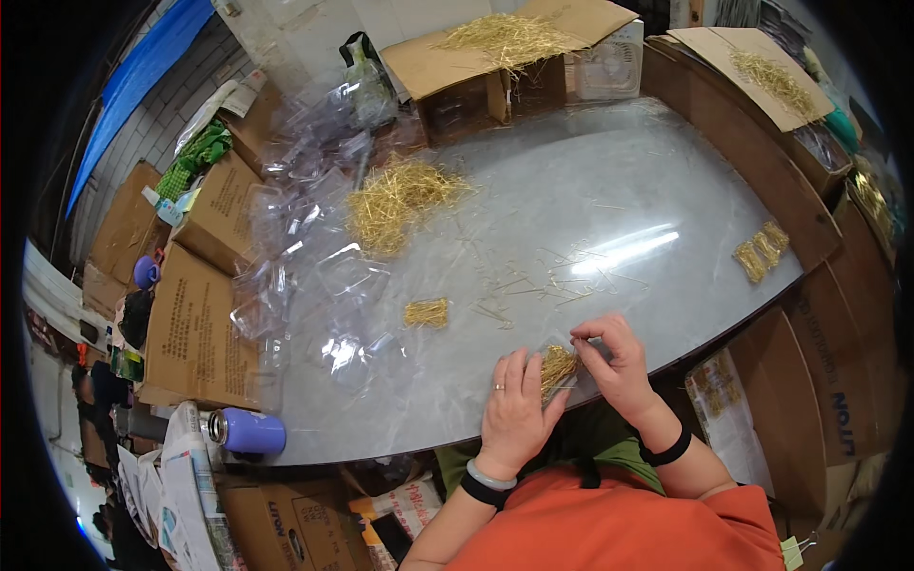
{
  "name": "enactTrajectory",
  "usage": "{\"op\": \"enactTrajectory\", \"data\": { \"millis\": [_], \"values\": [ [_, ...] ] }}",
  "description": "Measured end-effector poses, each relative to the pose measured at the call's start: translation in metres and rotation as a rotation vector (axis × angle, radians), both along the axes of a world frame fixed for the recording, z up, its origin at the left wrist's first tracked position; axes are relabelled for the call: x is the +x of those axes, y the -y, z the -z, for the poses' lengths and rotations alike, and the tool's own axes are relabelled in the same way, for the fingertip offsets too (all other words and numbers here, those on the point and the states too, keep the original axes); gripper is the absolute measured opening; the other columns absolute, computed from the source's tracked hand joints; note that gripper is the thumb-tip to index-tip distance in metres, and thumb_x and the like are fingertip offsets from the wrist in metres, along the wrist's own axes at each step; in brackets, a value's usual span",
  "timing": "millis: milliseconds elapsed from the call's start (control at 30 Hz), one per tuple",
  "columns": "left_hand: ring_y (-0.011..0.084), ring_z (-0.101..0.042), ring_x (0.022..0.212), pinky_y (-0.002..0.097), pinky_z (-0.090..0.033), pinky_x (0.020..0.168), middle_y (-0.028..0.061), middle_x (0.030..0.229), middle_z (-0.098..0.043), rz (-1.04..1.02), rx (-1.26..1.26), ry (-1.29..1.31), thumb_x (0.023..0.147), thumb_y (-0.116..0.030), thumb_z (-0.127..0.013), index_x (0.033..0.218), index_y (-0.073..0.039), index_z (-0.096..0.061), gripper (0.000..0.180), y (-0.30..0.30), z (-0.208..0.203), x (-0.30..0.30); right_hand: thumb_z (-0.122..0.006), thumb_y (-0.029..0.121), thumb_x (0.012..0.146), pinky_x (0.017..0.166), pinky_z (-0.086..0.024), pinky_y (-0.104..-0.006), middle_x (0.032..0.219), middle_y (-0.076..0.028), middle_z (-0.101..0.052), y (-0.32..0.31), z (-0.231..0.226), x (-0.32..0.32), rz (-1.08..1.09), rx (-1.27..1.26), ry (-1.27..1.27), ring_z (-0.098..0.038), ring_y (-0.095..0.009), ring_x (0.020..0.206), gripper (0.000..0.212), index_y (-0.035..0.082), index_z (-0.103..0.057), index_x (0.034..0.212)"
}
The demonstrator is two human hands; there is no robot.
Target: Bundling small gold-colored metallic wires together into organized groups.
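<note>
At the table's near edge, my left hand curls around a small bundle of thin gold wire pieces. A clear edge shows beside the bundle, perhaps a plastic box. My right hand is just right of it, thumb and index finger pinched together; whatever they hold is too small to make out. Loose gold wire pieces lie scattered beyond my hands. Farther left sit a neat gold bundle and a big tangled heap of gold wire pieces.
Many clear plastic boxes spread over the left of the grey table. A purple bottle stands at the near left corner. Packed gold bundles lie at the right edge. Cardboard boxes and a gold-topped cardboard sheet surround the table.
</note>
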State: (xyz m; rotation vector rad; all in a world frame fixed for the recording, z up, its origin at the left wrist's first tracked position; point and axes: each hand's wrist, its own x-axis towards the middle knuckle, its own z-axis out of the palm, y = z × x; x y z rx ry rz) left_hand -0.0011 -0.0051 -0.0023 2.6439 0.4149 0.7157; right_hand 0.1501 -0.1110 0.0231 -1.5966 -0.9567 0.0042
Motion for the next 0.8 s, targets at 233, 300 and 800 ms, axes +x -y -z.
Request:
{"op": "enactTrajectory", "data": {
  "millis": [233,300,800],
  "values": [
    [0.0455,-0.049,0.128,0.0499,-0.046,0.105,0.0241,0.14,-0.05,-0.013,-0.002,0.035,0.093,-0.029,-0.071,0.141,0.002,-0.046,0.062,0.0,0.002,0.001,-0.072,0.001,0.084,0.081,-0.049,-0.0394,0.098,-0.009,-0.069,-0.003,-0.013,-0.002,-0.222,0.037,0.298,-0.063,-0.03,0.089,0.02,0.007,-0.07,0.103],
    [0.0457,-0.05,0.128,0.0499,-0.046,0.104,0.0242,0.14,-0.051,-0.021,0.0,0.043,0.093,-0.028,-0.071,0.141,0.002,-0.046,0.062,0.001,0.003,0.001,-0.072,0.001,0.084,0.081,-0.049,-0.0404,0.098,-0.008,-0.069,0.004,-0.012,-0.001,-0.232,-0.004,0.473,-0.063,-0.03,0.089,0.021,0.007,-0.069,0.104],
    [0.0455,-0.049,0.129,0.0501,-0.045,0.106,0.0247,0.14,-0.051,-0.008,0.001,0.04,0.093,-0.025,-0.069,0.138,0.004,-0.049,0.057,0.0,0.003,0.002,-0.067,0.004,0.094,0.072,-0.053,-0.0318,0.093,-0.011,-0.069,-0.015,-0.019,0.016,-0.224,-0.244,-0.185,-0.065,-0.023,0.079,0.018,0.003,-0.071,0.112]
  ]
}}
